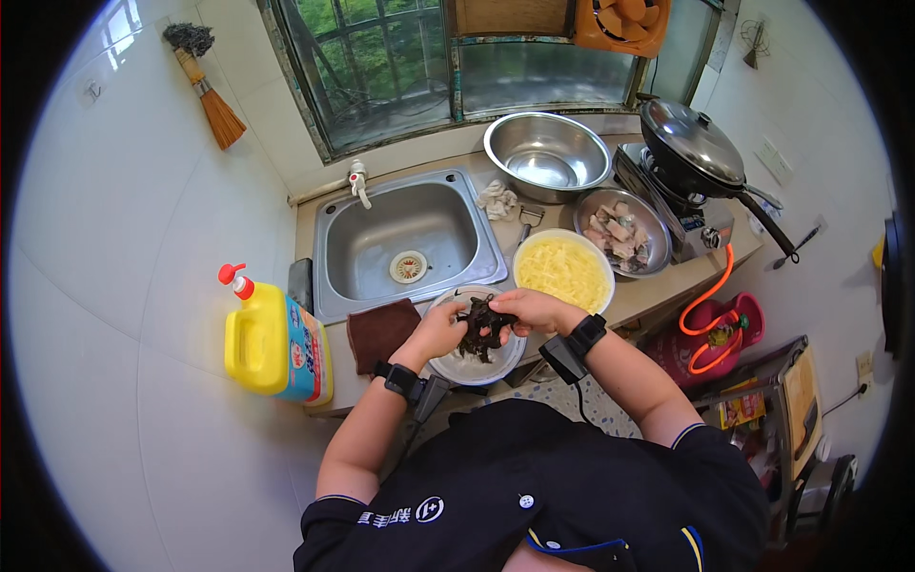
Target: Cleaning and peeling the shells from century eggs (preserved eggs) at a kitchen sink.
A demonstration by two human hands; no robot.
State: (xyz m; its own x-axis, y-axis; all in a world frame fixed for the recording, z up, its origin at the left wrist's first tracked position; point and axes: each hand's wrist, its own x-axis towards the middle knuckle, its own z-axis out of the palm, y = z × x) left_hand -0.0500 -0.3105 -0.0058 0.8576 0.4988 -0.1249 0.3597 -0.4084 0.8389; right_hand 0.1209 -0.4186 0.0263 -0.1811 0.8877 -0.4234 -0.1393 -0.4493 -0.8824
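Note:
A dark, ragged clump of food, perhaps wood ear fungus (477, 342), is held between both hands above a white bowl (509, 362). My left hand (433, 332) pinches its left side, and my right hand (540, 312) grips it from the right. Cloudy liquid shows in the bowl beneath; the fingers and clump hide much of its inside. Just beyond my right hand stands a bowl of pale yellow shreds (565, 268), maybe potato. Behind that, a steel bowl (663, 266) holds cut pieces of fish or meat (620, 234).
Left of the bowls is a steel sink (372, 236) with a tap (359, 184). A brown cloth (379, 332) and a yellow jug (257, 343) lie nearer. A large steel basin (547, 154), a peeler (529, 218) and a lidded wok (697, 154) on a gas stove (704, 225) stand behind.

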